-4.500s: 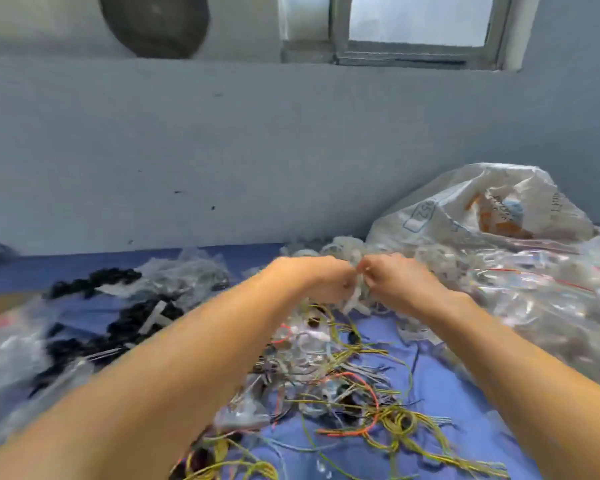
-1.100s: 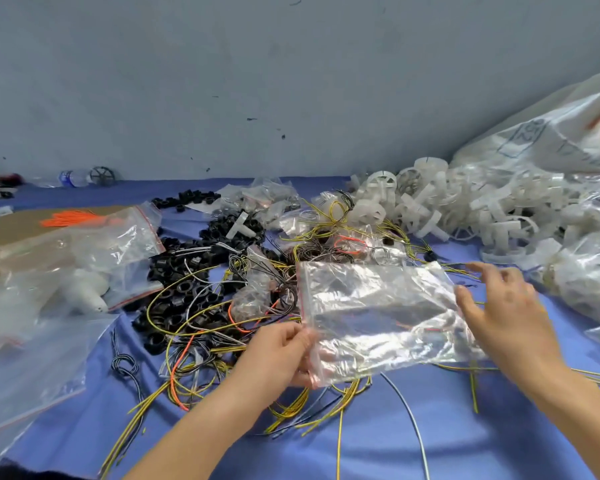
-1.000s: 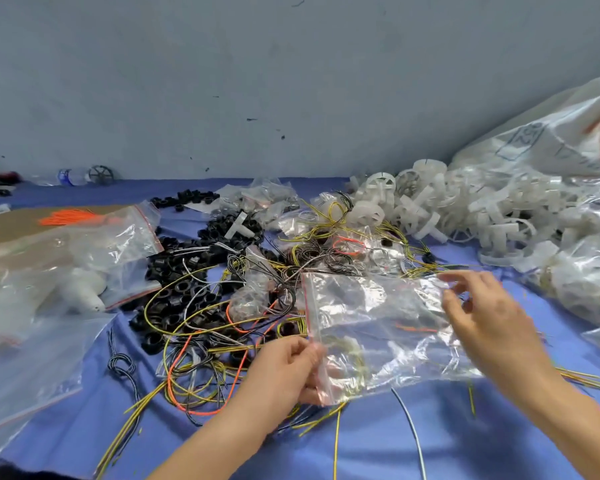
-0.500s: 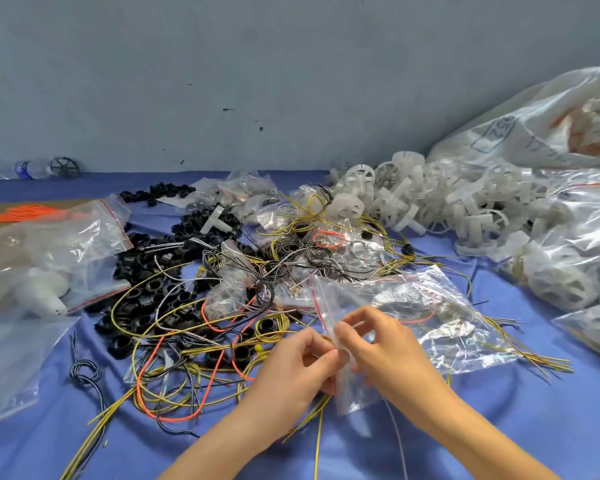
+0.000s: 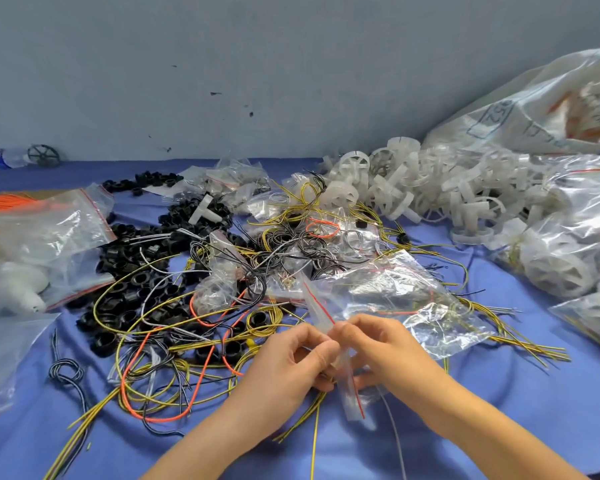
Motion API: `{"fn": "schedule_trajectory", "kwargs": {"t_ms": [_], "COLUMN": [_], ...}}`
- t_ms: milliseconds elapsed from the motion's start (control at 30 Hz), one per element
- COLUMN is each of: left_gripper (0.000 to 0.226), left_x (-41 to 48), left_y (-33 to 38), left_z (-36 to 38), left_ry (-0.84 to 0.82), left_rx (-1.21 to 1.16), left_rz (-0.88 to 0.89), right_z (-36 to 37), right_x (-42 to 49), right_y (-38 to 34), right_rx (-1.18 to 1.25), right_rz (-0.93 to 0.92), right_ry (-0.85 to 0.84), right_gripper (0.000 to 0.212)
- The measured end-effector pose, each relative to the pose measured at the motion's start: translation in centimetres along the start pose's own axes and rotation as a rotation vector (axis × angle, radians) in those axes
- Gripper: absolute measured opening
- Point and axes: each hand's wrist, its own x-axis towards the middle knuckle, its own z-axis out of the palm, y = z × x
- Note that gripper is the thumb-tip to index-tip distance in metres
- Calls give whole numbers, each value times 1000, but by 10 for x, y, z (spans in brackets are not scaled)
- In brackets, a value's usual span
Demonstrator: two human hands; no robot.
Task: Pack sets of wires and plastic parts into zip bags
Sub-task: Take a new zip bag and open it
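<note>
At far left lie filled bags (image 5: 42,237), then black rings (image 5: 132,271) and tangled wires (image 5: 187,323), spread within reach on the blue cloth (image 5: 516,410). Beside them the left hand (image 5: 284,368) and right hand (image 5: 388,355) each pinch the red-lined mouth of a clear zip bag (image 5: 402,299), likely working its seal. White plastic wheels (image 5: 447,192) wait farther right.

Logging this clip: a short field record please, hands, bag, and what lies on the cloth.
left hand: pinches the red-lined mouth strip of the clear plastic zip bag
right hand: pinches the same strip, beside the left
bag contents: unclear through the crinkled film
left of centre: pile of black plastic rings
centre: tangle of yellow, orange and black wires
far right: heap of white plastic wheel parts
surface: blue cloth
</note>
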Motion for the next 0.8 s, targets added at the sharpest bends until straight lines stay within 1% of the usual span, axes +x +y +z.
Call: {"fn": "schedule_trajectory", "kwargs": {"t_ms": [100, 167, 233, 333, 467, 667, 733, 800], "left_gripper": [11, 12, 16, 23, 21, 19, 20, 19], "left_x": [0, 0, 0, 0, 0, 0, 1, 2], "left_y": [0, 1, 4, 7, 8, 9, 7, 4], "left_z": [1, 1, 1, 1, 2, 0, 1, 0], "left_ry": [52, 103, 119, 117, 111, 141, 188, 249], "left_rx": [-35, -112, -155, -188, -164, -165, -166, -165], "left_rz": [-4, -4, -17, -36, -44, -41, -53, -67], "right_z": [-1, -1, -1, 1, 4, 5, 6, 4], "right_x": [1, 1, 1, 1, 1, 2, 1, 1], "right_y": [0, 2, 4, 7, 10, 10, 9, 6], "right_rx": [71, 50, 12, -36, -136, -93, -92, -118], "right_rz": [10, -6, -24, -65, -110, -87, -109, -171], "right_ry": [-30, -28, -6, 19, 31, 21, 75, 187], "right_gripper": [19, 15, 12, 15, 20, 21, 21, 19]}}
